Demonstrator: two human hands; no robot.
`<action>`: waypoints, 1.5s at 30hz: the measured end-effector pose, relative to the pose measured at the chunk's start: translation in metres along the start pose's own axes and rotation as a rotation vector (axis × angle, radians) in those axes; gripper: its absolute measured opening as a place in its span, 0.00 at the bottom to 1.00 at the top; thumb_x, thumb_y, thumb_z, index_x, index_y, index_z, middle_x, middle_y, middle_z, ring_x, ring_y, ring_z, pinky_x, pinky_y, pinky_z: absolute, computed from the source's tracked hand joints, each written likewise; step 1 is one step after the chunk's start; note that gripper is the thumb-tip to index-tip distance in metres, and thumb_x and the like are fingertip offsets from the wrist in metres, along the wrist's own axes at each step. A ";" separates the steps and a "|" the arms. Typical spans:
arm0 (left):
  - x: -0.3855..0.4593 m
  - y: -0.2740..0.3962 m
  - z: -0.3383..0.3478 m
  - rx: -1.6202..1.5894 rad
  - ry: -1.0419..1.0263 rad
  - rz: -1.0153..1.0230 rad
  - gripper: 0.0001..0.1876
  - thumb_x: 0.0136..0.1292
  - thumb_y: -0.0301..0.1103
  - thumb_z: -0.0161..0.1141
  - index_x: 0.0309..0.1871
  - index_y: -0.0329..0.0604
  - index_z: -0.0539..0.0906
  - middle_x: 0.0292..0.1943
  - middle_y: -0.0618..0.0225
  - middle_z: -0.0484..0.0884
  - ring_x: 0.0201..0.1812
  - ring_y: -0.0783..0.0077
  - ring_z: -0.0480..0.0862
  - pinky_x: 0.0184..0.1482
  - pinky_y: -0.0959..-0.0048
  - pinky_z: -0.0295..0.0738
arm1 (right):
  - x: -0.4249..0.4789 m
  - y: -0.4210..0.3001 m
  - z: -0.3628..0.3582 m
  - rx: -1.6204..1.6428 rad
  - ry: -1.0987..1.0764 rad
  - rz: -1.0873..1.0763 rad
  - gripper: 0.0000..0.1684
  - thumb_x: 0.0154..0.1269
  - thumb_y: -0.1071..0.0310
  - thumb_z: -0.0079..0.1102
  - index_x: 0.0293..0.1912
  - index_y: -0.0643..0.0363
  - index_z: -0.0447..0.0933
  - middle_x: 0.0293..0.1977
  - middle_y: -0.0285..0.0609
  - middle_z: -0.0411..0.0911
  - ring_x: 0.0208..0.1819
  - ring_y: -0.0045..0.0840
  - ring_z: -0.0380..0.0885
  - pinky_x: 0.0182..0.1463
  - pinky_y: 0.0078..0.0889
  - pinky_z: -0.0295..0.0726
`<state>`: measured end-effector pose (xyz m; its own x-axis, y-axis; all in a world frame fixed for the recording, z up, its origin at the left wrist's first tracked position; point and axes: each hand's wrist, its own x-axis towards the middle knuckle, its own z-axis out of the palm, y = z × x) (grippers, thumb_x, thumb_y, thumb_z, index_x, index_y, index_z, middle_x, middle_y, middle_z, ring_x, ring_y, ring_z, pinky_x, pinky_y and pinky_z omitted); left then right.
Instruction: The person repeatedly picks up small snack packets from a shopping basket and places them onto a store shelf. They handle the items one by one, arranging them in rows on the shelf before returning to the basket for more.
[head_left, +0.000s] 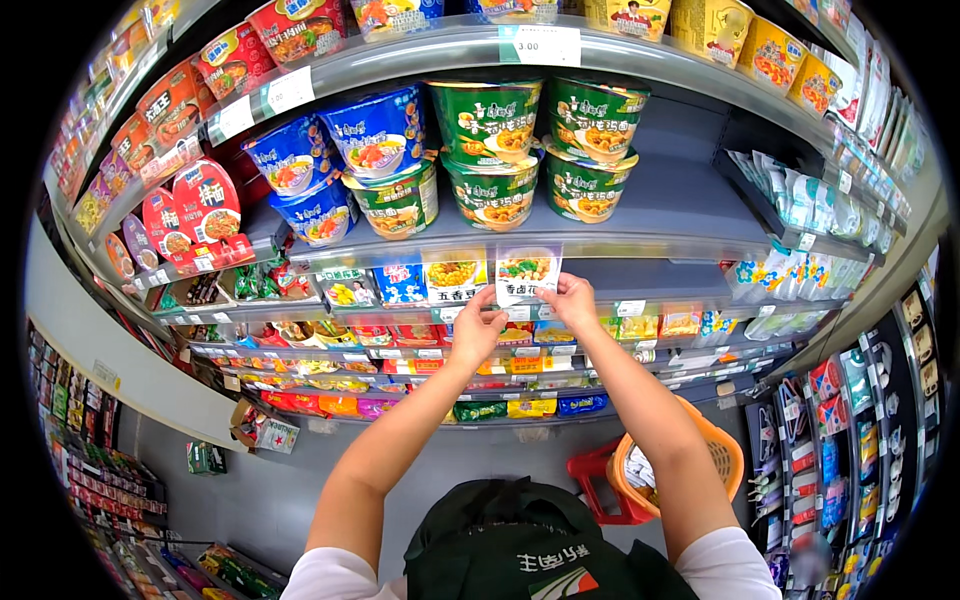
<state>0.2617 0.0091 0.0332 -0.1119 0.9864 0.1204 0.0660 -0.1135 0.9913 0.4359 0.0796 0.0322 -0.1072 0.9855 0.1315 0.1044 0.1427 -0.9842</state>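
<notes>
Before me, a white snack packet (528, 271) with a picture of food and printed writing stands upright at the front of a shelf, just below the cup-noodle shelf. My right hand (573, 304) pinches its lower right edge, the thumb in front. My left hand (477, 330) is at its lower left corner with thumb and forefinger apart; the fingertips may touch the edge. A similar packet (456, 279) stands to the left, beside a blue packet (400, 283) and a whitish-green packet (348, 288). Dark shelf surface (637, 279) shows to the right.
Green noodle tubs (487, 124) and blue noodle tubs (375, 131) are stacked above a clear shelf lip (637, 247). An orange basket (721, 457) and a red stool-like object (592, 480) are by my right arm. Cartons (274, 433) lie on the floor at left.
</notes>
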 end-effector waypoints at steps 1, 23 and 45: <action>-0.002 -0.002 0.001 0.101 0.024 0.068 0.26 0.55 0.20 0.58 0.58 0.37 0.67 0.54 0.59 0.71 0.42 0.71 0.79 0.44 0.77 0.76 | 0.004 0.002 0.003 -0.035 0.003 -0.035 0.11 0.50 0.76 0.64 0.36 0.66 0.78 0.29 0.37 0.81 0.25 0.11 0.74 0.27 0.18 0.72; 0.026 -0.006 0.033 0.536 -0.080 -0.016 0.42 0.48 0.31 0.63 0.65 0.32 0.53 0.46 0.43 0.75 0.37 0.58 0.82 0.44 0.65 0.74 | 0.030 0.002 0.013 -0.834 0.244 -0.226 0.23 0.45 0.47 0.66 0.35 0.56 0.81 0.28 0.44 0.79 0.32 0.38 0.77 0.37 0.38 0.75; -0.032 -0.051 0.089 0.080 -0.349 -0.040 0.16 0.58 0.20 0.53 0.50 0.40 0.73 0.40 0.69 0.77 0.30 0.83 0.78 0.32 0.83 0.73 | -0.086 0.059 -0.052 -0.214 0.420 -0.219 0.17 0.45 0.70 0.67 0.38 0.58 0.75 0.33 0.38 0.77 0.26 0.24 0.71 0.32 0.26 0.73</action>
<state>0.3506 -0.0061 -0.0254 0.2286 0.9726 0.0427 0.1474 -0.0779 0.9860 0.5023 0.0083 -0.0312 0.2519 0.8761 0.4110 0.3285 0.3221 -0.8879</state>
